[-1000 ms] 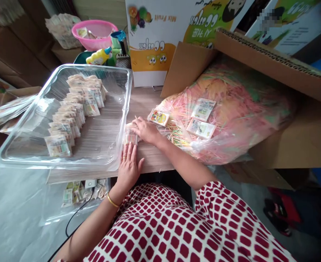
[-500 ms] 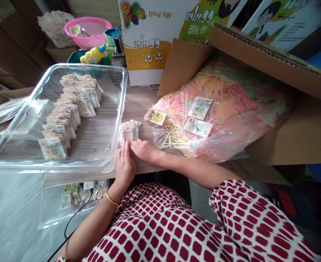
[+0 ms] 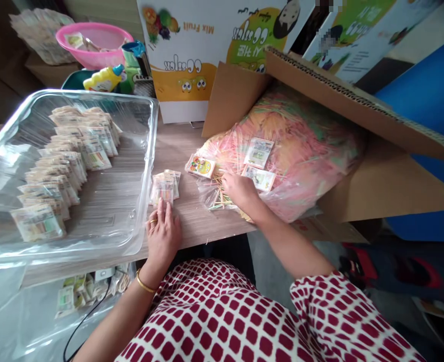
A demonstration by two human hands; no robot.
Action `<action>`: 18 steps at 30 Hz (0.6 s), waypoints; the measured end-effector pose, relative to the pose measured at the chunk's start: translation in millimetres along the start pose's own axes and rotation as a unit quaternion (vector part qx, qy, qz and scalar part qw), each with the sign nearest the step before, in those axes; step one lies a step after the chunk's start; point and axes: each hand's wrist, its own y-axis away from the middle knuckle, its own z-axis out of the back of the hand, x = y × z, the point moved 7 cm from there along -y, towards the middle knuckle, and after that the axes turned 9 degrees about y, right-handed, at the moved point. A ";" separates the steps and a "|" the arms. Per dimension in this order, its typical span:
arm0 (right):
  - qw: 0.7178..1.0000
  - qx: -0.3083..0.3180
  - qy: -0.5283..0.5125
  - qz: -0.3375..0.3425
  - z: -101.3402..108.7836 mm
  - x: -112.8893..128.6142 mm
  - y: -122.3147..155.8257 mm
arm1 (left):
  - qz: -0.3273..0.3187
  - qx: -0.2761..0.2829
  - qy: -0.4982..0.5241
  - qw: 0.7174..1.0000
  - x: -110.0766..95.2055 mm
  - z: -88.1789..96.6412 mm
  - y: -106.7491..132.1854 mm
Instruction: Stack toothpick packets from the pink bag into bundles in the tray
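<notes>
My left hand lies with its fingers stretched out, their tips on a small pile of clear packets that show coloured sticks inside. My right hand is at the open mouth of a large clear bag full of thin pink, yellow and green sticks. Its fingers are bent down and drawn together among loose sticks; what they pinch, if anything, is hidden. A packet with a fruit-print card lies just left of these fingers. Two more packets rest on the bag.
A clear plastic tray at left holds overlapping rows of filled packets. The bag sits in an open carton. Behind stand a printed box, a pink basin and a yellow bottle. A cable hangs below the table.
My right hand has left the packet pile and moved right to the loose sticks. My left hand stays with its fingertips on the packets. The whole view has shifted somewhat.
</notes>
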 end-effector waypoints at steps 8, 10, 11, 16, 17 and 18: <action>0.988 0.051 -0.096 -0.108 -28.6 19.4 -34.7 | -0.014 -0.003 0.008 1.000 2.4 2.2 4.2; 0.985 0.034 -0.122 -0.114 -27.1 9.4 -31.9 | -0.034 0.000 0.014 0.999 -0.2 1.8 4.2; 0.984 0.018 -0.137 -0.115 -24.0 4.5 -29.6 | -0.047 0.001 0.019 0.999 -2.1 1.2 3.9; 0.965 -0.081 -0.231 -0.096 8.1 -11.7 -10.1 | -0.054 0.001 0.051 0.997 -7.9 -3.6 -4.9; 0.962 -0.097 -0.236 -0.098 15.7 -17.0 -2.7 | -0.047 0.001 0.054 0.997 -8.1 -4.3 -7.8; 0.962 -0.100 -0.231 -0.102 21.9 -23.7 6.3 | -0.043 0.000 0.054 0.998 -8.4 -4.4 -10.6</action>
